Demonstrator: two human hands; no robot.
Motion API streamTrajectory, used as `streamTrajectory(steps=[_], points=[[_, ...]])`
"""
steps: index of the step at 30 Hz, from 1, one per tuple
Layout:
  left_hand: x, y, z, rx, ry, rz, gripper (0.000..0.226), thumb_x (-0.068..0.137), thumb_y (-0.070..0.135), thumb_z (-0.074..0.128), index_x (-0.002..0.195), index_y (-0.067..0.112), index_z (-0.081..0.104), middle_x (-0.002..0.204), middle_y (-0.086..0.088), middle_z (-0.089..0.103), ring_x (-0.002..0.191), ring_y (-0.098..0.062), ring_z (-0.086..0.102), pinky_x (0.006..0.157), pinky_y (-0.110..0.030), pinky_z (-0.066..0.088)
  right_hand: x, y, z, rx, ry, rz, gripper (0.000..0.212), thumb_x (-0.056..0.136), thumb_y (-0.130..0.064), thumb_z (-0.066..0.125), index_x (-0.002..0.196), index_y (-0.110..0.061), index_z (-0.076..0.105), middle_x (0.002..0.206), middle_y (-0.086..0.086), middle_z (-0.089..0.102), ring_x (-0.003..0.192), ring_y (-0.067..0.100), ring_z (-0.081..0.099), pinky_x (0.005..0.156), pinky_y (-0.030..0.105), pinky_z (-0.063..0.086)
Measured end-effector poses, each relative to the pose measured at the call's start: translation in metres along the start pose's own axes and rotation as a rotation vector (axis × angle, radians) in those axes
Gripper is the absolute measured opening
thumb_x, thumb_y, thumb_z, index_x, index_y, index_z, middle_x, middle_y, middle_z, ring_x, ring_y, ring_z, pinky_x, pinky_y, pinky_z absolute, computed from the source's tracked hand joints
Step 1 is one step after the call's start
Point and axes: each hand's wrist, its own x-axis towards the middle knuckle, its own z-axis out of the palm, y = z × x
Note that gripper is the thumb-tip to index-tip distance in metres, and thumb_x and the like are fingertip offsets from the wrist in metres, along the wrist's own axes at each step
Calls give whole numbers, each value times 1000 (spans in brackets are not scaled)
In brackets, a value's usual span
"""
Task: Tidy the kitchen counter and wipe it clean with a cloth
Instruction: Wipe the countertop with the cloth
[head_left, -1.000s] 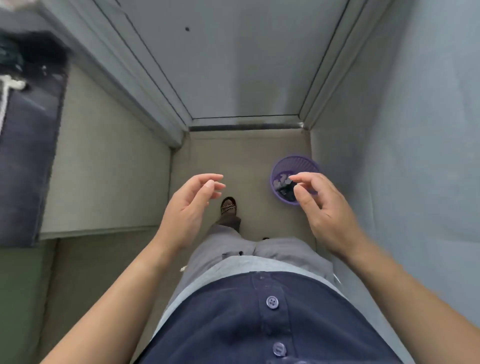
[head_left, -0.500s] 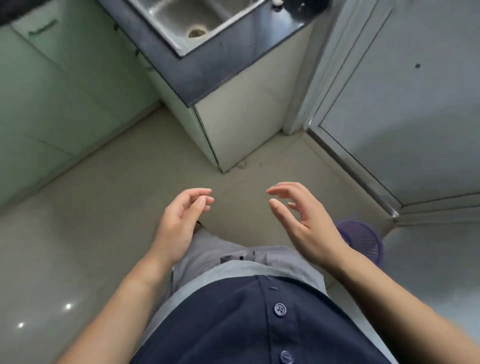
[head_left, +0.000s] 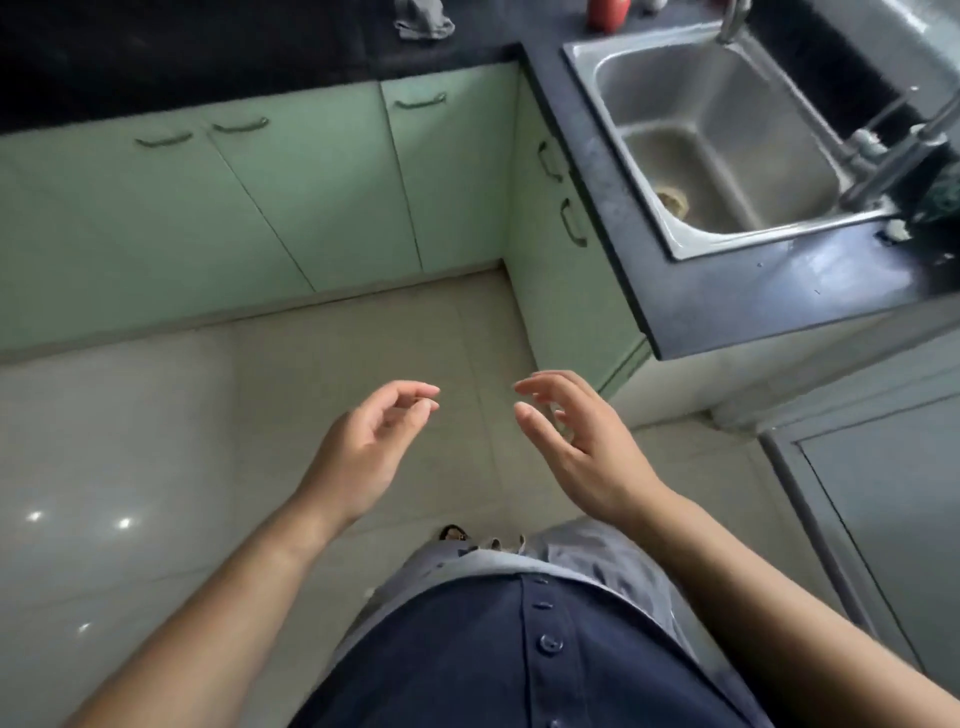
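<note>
A dark L-shaped kitchen counter (head_left: 727, 296) runs along the top and right of the view. A grey cloth (head_left: 422, 21) lies crumpled on its far stretch, with a red container (head_left: 608, 13) to its right near the sink. My left hand (head_left: 371, 449) and my right hand (head_left: 576, 441) hover over the floor in front of me, far below the counter. Both have loosely curved fingers and hold nothing.
A steel sink (head_left: 722, 140) with a tap (head_left: 893, 161) is set in the counter's right arm. Pale green cabinet doors (head_left: 291, 197) stand below the counter. Glossy beige floor tiles (head_left: 130, 467) stretch to the left. A grey door frame (head_left: 821, 493) is at the right.
The view has swung left, away from the purple bin and the door, towards the counter and sink. Both hands have stayed empty in front of me.
</note>
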Motion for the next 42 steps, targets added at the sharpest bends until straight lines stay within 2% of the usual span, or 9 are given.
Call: streamTrajectory(steps=[4,10,12,18,23,32,37,39,42], points=[[12,-7,-40,-71,112,-37,36,75,52,51,99,29,64,95,8,69,89,-5,63,80,-12,44,54,-21,20,-28,-79,-58,39,88,-48,44,111,-19,57,114,-8,55,106,7,53,92,26,44],[40,-25,-72,-197,223,-155,15,93,26,51,100,22,63,97,3,67,84,0,62,72,-7,42,120,-33,53,-20,-204,-68,43,87,-57,43,110,-23,57,113,-12,54,101,7,56,90,31,48],[65,-25,-83,-204,236,-168,16,90,29,52,99,24,64,96,5,67,85,0,62,72,-6,41,151,-37,59,-21,-243,-76,41,89,-54,44,111,-22,57,115,-11,54,96,11,58,90,33,48],[192,-4,-134,-148,269,-107,22,82,37,49,97,29,63,94,7,68,86,-1,62,74,-8,42,288,-49,55,-11,-228,-120,47,86,-52,42,113,-17,57,115,-6,55,108,8,53,95,36,46],[308,35,-174,-43,261,-59,26,74,56,50,92,43,64,97,7,69,93,-13,63,87,-24,46,409,-63,25,-11,-173,-154,46,88,-56,42,111,-19,57,113,-8,55,108,7,53,91,31,47],[455,61,-213,-4,227,-71,32,76,58,48,95,38,63,96,3,70,92,-17,63,86,-31,49,558,-69,25,46,-177,-50,46,88,-51,43,112,-16,59,109,-5,56,102,6,56,93,32,47],[550,52,-249,60,100,-98,16,87,43,51,98,37,62,100,14,68,94,-2,61,83,-20,48,632,-60,32,1,-134,37,48,85,-53,42,112,-17,59,111,-6,55,101,5,56,90,25,47],[597,53,-270,124,55,-87,11,91,35,52,99,36,61,102,14,66,95,-3,60,82,-18,46,668,-61,29,-10,-76,82,48,84,-52,41,112,-17,59,113,-5,54,102,9,56,87,20,47],[661,55,-300,244,24,-92,15,91,31,53,103,27,62,103,9,64,98,-7,58,81,-17,44,720,-65,23,-55,-6,127,47,84,-52,43,111,-17,59,111,-7,53,103,12,55,87,25,47]])
